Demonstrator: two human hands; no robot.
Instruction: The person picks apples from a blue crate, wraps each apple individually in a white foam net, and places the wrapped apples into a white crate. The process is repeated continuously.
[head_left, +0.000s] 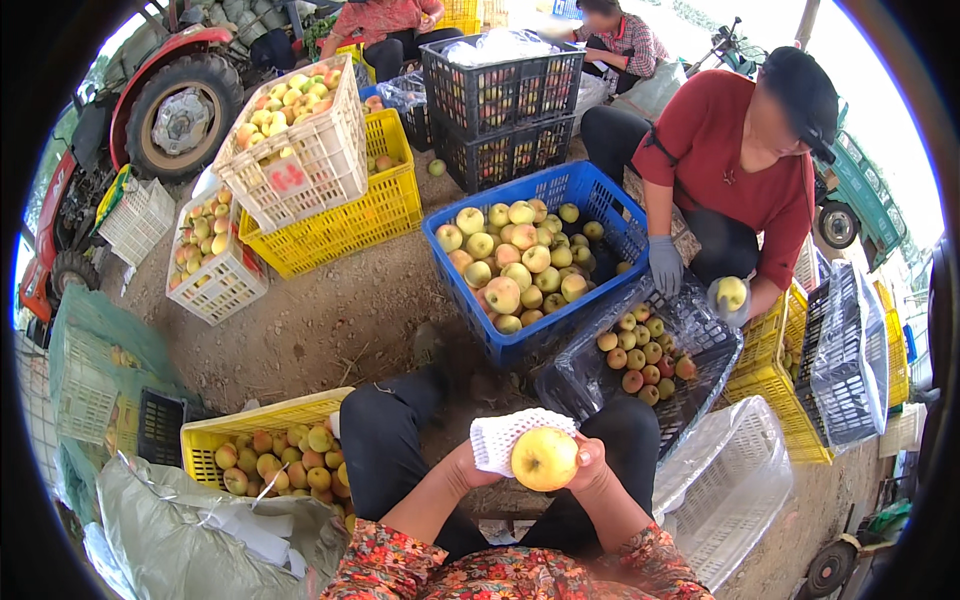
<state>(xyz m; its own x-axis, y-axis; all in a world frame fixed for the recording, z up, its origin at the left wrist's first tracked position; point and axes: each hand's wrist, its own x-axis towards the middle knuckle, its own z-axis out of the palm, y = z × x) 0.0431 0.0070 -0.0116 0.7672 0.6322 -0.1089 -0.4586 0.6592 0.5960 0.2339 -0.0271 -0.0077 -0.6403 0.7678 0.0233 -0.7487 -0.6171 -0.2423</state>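
Note:
A yellow apple (544, 459) with a faint blush is held over my lap in my right hand (591, 463), the thumb on its side. My left hand (474, 466) holds a white foam mesh sleeve (504, 442), which touches the apple's left and far side; most of the fingers are hidden inside or behind the net. Beyond my knees stands a blue plastic crate (501, 346) heaped with apples. To its right, a dark crate lined with clear film (574, 375) holds smaller apples. A yellow crate of apples (196, 457) stands by my left leg.
A co-worker in a red top (731, 142) with gloves holds an apple (731, 294) over the lined crate. A film-covered crate (731, 487) stands at my right; a large sack (161, 525) lies at left. Stacked crates (300, 180), a tractor wheel (182, 116) and two more people are farther off.

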